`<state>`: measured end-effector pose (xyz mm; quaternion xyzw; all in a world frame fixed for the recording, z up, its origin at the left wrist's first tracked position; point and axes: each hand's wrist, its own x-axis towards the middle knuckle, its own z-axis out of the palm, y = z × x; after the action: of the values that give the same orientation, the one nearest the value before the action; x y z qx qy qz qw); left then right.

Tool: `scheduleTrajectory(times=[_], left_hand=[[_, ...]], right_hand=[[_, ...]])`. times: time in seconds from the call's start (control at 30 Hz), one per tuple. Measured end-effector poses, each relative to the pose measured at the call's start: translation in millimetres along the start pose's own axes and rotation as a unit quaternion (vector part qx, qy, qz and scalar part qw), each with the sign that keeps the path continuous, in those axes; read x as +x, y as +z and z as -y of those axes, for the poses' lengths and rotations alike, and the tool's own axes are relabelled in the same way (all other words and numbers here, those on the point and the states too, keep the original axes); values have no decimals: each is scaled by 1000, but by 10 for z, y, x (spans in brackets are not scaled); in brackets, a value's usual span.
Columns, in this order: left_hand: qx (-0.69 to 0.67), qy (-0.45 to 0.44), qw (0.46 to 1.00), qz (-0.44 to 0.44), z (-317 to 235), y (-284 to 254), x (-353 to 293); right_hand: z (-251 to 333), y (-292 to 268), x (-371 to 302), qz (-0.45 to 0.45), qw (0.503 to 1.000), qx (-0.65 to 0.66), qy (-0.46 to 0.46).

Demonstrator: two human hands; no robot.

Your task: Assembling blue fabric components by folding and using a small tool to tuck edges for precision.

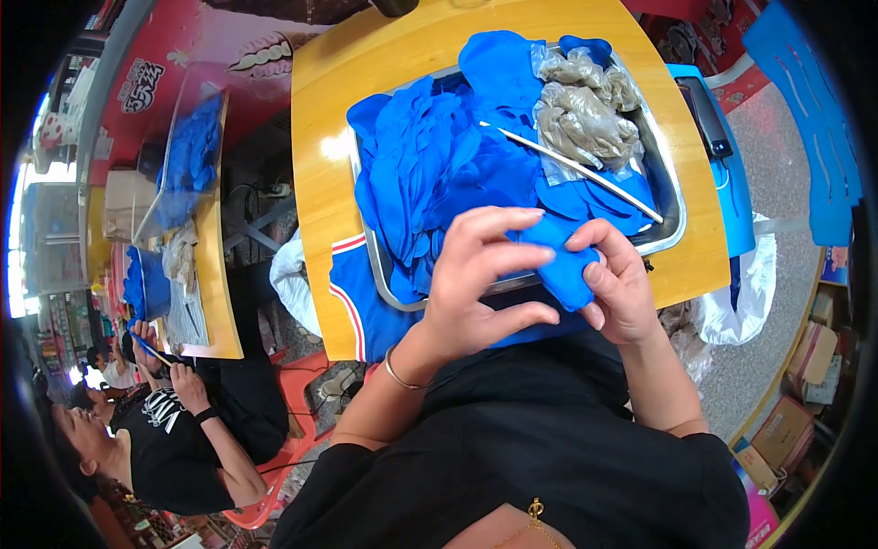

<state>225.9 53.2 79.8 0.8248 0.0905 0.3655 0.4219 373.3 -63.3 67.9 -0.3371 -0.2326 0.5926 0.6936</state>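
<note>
Right hand [624,291] pinches a soft blue piece [569,282], apparently steadying it for my wide-spread left hand [471,284]; I have the silver tray [673,188] close, presumably for reach.

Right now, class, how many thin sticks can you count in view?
2: one white stick lies across the blue pieces in the metal tray; another stick is in the co-worker's hands at the left. Others may be hidden under the pile.
</note>
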Motion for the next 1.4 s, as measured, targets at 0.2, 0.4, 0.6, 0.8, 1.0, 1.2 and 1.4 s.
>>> scheduleTrajectory(times=[0.2,0.4,0.6,0.8,1.0,1.2,1.4], left_hand=[[-94,-17,995,-5,90,68,-38],[-146,-114,982,-26,135,94,-107],[-121,-137,981,-69,1,95,-92],[9,-48,999,-19,-2,93,-54],[-20,-55,998,0,29,155,-66],[-18,-52,998,28,19,184,-48],[48,-58,996,36,-43,142,-74]], right_hand=[[-11,-37,-16,49,995,74,42],[-9,-6,22,2,997,58,50],[-2,-29,19,-26,997,48,52],[-9,47,-11,-17,997,69,20],[-21,-23,-34,-10,996,83,37],[1,-6,-44,64,992,106,19],[-18,39,-4,-58,997,-49,-11]])
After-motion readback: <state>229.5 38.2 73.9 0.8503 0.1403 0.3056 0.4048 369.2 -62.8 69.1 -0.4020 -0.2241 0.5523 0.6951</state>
